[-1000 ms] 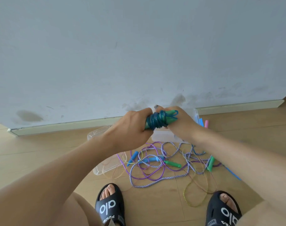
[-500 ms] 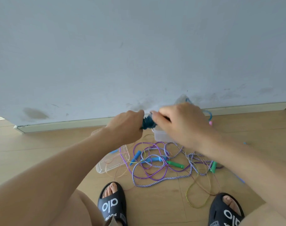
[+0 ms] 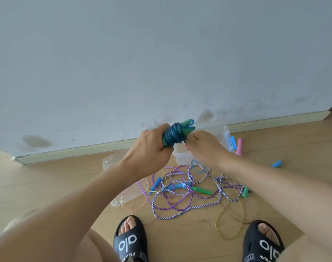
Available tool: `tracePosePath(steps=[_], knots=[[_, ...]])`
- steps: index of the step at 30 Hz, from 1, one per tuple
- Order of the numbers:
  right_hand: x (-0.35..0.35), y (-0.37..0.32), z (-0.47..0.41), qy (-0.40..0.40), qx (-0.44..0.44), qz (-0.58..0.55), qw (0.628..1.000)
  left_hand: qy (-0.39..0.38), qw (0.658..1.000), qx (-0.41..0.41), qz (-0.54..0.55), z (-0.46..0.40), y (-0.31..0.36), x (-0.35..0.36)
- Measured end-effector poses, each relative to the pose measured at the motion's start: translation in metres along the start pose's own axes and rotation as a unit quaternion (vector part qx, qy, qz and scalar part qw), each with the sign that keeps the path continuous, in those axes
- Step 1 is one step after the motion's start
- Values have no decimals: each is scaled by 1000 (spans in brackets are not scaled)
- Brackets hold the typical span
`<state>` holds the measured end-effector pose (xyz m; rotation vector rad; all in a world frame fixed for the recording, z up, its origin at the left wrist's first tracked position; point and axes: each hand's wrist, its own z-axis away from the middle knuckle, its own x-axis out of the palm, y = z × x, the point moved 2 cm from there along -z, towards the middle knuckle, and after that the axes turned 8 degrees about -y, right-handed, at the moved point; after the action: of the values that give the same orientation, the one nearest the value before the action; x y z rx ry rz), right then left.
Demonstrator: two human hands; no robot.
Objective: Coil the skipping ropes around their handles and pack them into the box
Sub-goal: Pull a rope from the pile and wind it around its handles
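Tightly, blue rope coils around green handles.

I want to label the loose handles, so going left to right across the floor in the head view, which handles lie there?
Slim blue plastic handle → thicker blue handle → green handle → pink handle → second green handle → short blue handle lying apart at the right.

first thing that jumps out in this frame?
The green-handled skipping rope with blue cord coiled tight, held up mid-frame: the left hand grips the handles, the right hand pinches at the coil. Below on the wooden floor sprawls a tangle of purple and striped ropes, with a clear plastic box behind the hands.
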<state>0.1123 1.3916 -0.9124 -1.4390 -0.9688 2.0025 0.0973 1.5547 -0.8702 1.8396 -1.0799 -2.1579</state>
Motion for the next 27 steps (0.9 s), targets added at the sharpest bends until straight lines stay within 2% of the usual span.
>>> tracePosePath(steps=[2,5,8,12,14,18,20,23,25,27], knots=[[12,-8,14,16,13,-49,999,5,996,-77,42,-6,-3,-2],[20,-25,38,22,5,-3,1000,6,983,-172,68,-14,-20,-8],[12,-41,54,36,-45,133,989,-28,988,-154,-21,-14,-33,-4],[-12,-51,47,78,-135,338,928,-70,981,-95,-156,-9,-27,7],[-24,-51,39,95,-160,368,911,-85,972,-52,-211,-8,-21,10],[-40,-47,25,103,-176,373,905,-127,959,28,-252,-3,-5,9],[-42,-43,20,85,-171,323,927,-140,966,78,-203,2,-1,9],[-43,-30,13,46,-123,170,977,-118,987,102,-32,8,7,6],[-39,-20,12,32,-83,92,992,-72,992,76,72,9,10,2],[-28,-18,15,29,-57,62,996,-38,992,11,120,8,9,0]])
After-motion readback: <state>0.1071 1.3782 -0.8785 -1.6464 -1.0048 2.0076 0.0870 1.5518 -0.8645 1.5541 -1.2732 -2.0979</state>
